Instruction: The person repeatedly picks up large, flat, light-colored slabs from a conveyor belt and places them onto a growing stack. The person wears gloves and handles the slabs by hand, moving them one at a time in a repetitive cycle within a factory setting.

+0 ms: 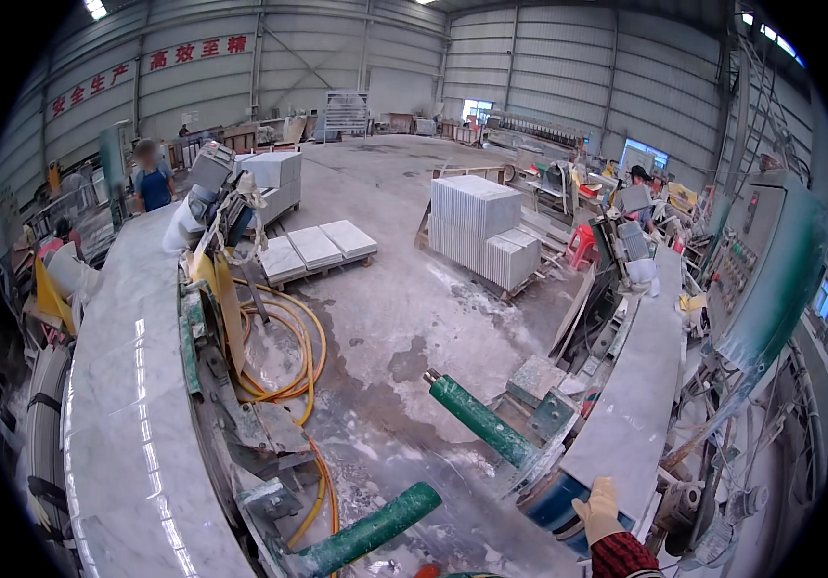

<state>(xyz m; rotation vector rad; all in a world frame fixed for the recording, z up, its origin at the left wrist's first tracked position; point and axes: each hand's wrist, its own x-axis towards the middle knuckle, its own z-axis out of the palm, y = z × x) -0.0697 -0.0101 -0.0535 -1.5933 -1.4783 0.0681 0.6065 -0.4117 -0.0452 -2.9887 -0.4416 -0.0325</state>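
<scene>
Grey stone slab [631, 405] under gloved right hand [599, 509].

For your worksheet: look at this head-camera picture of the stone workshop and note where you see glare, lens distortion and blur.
Head view: glare streaks run along the wet grey slab on the left; the fisheye bends the wall panels and slab edges toward the dark rim; the gloved right hand is sharp, while far workers look small and soft.

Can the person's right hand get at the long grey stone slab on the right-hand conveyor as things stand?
Probably yes. The gloved right hand already rests at the near end of the grey stone slab, just above the blue roller, and nothing lies between them. The slab's far end looks beyond reach.
</scene>
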